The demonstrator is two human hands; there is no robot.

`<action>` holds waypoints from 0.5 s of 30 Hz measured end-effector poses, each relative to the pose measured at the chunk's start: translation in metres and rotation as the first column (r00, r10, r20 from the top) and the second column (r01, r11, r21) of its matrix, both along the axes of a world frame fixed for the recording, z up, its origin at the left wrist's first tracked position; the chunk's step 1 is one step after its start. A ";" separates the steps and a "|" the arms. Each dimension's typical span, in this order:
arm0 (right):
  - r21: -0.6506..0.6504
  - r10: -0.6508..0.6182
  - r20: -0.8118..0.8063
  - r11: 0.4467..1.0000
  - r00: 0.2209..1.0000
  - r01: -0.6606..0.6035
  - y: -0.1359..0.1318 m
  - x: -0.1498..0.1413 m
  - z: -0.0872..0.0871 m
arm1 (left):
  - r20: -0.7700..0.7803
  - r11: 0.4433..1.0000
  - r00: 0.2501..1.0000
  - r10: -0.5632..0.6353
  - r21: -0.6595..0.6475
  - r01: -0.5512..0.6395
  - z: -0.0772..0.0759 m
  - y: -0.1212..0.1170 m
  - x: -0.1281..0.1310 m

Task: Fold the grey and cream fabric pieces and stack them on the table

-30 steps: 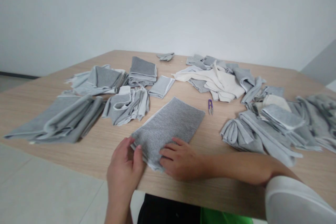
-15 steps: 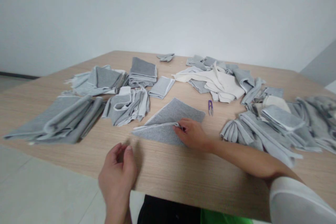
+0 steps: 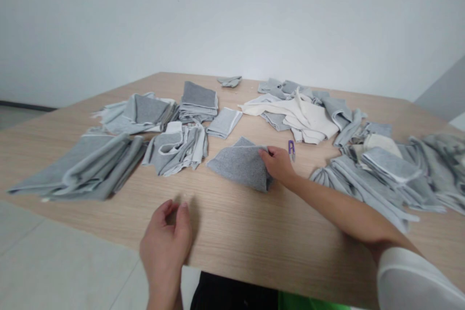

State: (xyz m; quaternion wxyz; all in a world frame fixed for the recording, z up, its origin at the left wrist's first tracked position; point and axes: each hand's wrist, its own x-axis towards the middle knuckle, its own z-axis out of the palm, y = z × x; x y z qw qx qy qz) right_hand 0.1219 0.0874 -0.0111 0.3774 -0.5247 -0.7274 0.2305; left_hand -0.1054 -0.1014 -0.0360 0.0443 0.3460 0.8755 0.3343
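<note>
A grey piece of fabric (image 3: 238, 164) with a pale edge lies doubled over at the middle of the table. Its right upper edge is pinched between the thumb and fingers of my right hand (image 3: 279, 163). A corner of the lower layer shows behind the fold. Nearer the table's front edge rests my left hand (image 3: 166, 235), its fingers loosely curled, the thumb apart from them and nothing visible in it. Purple thread snips (image 3: 291, 149) lie just beyond my right hand.
Folded grey fabric (image 3: 105, 164) and a crumpled bundle (image 3: 178, 147) lie left. Farther back are a folded stack (image 3: 198, 99) and a single folded piece (image 3: 224, 122). Cream fabric (image 3: 305, 111) lies behind the snips; grey piles (image 3: 378, 184) spread right.
My right hand has moved right and away from me, pulling the fabric's edge over so that the fold now covers more of the lower layer. My left hand has barely shifted.
</note>
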 end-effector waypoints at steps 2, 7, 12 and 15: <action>0.007 -0.030 -0.012 1.000 0.999 0.030 0.005 0.002 0.001 | -0.006 1.000 1.000 -0.005 -0.008 0.005 0.000 0.001 0.000; 0.017 -0.118 -0.025 0.993 0.993 0.118 0.020 0.007 -0.002 | -0.013 1.000 1.000 -0.003 -0.014 0.003 0.001 0.002 0.000; 0.016 -0.213 -0.004 0.977 0.977 0.213 0.036 0.016 -0.010 | -0.019 1.000 1.000 -0.009 -0.025 0.008 0.002 0.001 -0.001; 0.009 -0.273 0.034 0.962 0.962 0.272 0.044 0.020 -0.015 | -0.020 1.000 1.000 -0.010 -0.023 0.010 0.000 0.001 -0.001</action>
